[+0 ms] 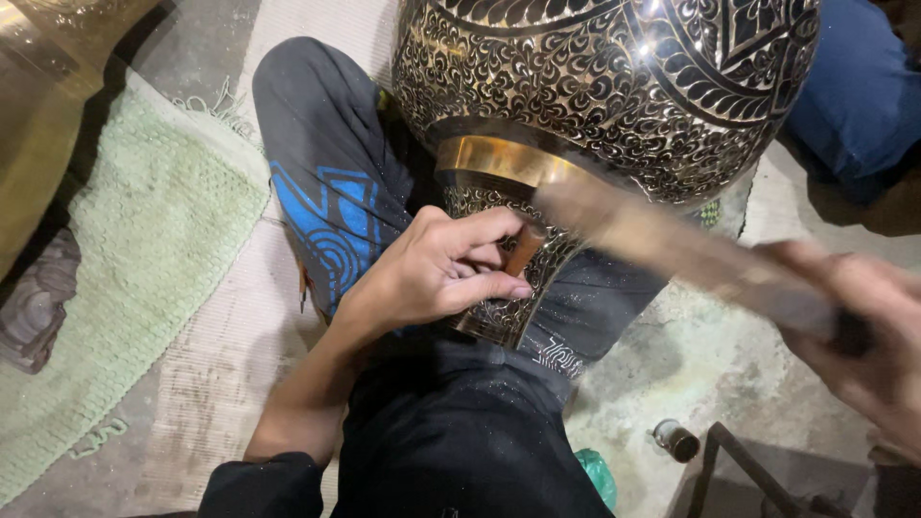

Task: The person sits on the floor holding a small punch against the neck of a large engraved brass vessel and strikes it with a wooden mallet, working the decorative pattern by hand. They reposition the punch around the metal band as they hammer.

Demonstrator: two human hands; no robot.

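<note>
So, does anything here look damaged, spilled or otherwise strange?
Nothing looks damaged. The engraved brass vase lies tilted across the person's lap rather than standing. Fine pale specks dust the dark trousers. The wooden stick in the right hand is only motion-blurred. The left hand holds a small tool against the vase.

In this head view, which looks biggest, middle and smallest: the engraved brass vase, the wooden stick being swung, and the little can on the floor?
1. Vase, by far the largest, running out of view.
2. Stick in the right hand, blurred, so its size is uncertain.
3. Can, smallest.
</note>
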